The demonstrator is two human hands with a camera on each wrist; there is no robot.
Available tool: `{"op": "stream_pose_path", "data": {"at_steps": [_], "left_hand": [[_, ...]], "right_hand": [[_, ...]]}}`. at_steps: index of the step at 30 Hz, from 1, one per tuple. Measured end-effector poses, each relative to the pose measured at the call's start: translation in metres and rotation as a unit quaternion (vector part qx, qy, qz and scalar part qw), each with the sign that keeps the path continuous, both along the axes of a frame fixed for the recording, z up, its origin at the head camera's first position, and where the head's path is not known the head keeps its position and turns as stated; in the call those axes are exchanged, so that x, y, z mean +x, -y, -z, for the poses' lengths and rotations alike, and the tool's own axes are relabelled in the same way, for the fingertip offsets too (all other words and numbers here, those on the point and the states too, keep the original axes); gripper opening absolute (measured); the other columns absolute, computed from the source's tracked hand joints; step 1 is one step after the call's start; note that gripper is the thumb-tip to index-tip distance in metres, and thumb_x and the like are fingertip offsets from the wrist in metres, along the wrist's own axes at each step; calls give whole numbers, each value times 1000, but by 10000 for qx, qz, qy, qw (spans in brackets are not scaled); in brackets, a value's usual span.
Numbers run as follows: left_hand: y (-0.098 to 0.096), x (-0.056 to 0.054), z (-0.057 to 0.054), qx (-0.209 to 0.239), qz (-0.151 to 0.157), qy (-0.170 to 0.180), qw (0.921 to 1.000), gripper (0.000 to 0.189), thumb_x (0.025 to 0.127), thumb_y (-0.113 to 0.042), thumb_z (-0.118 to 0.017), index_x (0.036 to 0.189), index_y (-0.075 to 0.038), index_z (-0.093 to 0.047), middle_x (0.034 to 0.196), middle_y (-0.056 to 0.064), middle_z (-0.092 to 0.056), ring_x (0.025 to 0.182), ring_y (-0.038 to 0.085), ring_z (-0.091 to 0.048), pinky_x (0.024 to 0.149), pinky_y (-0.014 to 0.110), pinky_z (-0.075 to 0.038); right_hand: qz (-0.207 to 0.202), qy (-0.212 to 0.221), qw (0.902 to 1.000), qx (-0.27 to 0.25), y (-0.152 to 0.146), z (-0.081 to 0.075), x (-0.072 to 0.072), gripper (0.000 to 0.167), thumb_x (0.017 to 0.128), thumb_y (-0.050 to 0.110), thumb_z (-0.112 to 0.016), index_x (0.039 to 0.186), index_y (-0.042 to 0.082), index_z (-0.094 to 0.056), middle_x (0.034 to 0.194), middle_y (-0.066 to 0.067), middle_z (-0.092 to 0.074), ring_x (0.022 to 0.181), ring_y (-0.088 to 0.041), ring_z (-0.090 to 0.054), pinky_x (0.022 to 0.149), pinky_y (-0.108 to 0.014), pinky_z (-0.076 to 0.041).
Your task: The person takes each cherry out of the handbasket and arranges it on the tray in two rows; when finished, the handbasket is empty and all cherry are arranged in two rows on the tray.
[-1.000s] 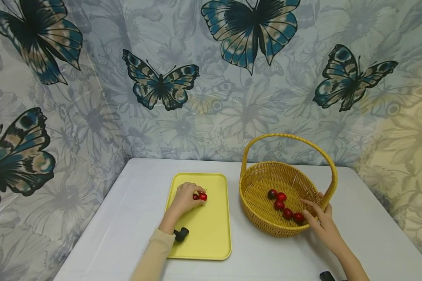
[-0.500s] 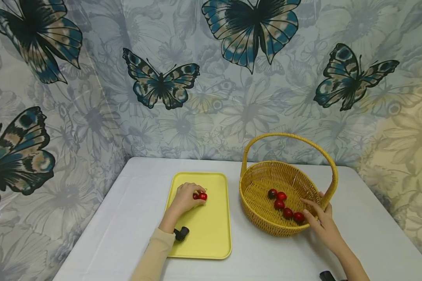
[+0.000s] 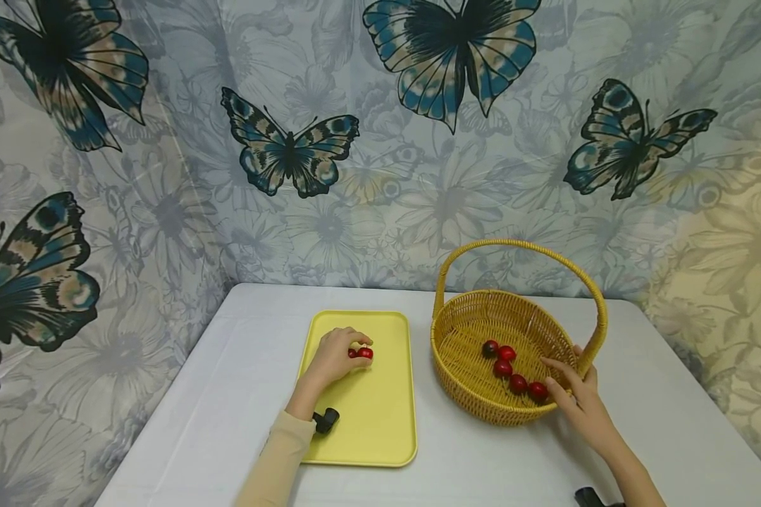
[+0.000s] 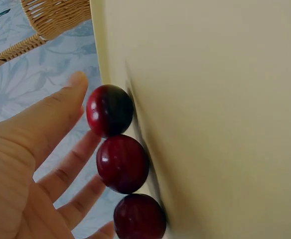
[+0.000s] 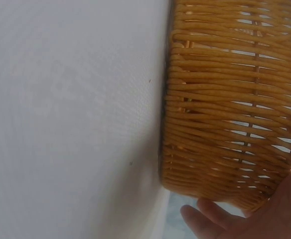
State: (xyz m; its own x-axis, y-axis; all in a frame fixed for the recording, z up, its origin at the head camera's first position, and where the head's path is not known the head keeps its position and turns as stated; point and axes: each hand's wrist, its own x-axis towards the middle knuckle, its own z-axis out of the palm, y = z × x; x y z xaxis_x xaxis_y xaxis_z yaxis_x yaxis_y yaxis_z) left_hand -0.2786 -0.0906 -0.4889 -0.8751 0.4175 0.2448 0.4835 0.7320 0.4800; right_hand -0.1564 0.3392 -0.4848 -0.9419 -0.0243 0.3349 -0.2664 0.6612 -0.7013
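My left hand [image 3: 332, 358] rests over the yellow tray [image 3: 380, 422], its thumb and fingers spread around some cherries [image 3: 365, 353]. In the left wrist view three dark red cherries [image 4: 122, 164] lie in a row on the tray, and the fingertips [image 4: 93, 142] reach close behind them. The thumb stands apart from the fingers; whether it touches a cherry, I cannot tell. On the right, my right hand [image 3: 580, 405] grips the rim of the yellow wicker basket [image 3: 472, 400] near the handle's base, some fingers inside and others outside. Several cherries [image 3: 503, 368] lie inside the basket.
Both tray and basket stand on a white-covered table [image 3: 241, 352], the basket right of the tray. Its tall arched handle [image 3: 514, 243] rises above the rim. A cloth with butterflies [image 3: 289, 151] hangs behind the table. Black wrist mounts [image 3: 325, 420] are strapped at both wrists.
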Motion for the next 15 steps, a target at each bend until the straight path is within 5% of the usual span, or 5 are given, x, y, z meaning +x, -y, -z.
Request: {"op": "stream_pose_path", "data": {"at_steps": [15], "left_hand": [[-28,12,-35,220,593,-427,9971,31,76,-28,-75,105,-20,-69,106,-4,-64,104,21,-56,95,41,-41]], "right_hand": [[15,41,10000,85,1,-2,1,36,97,16,-46,130,2,-48,152,-18,9,136,-47,4,75,-80,-25]]}}
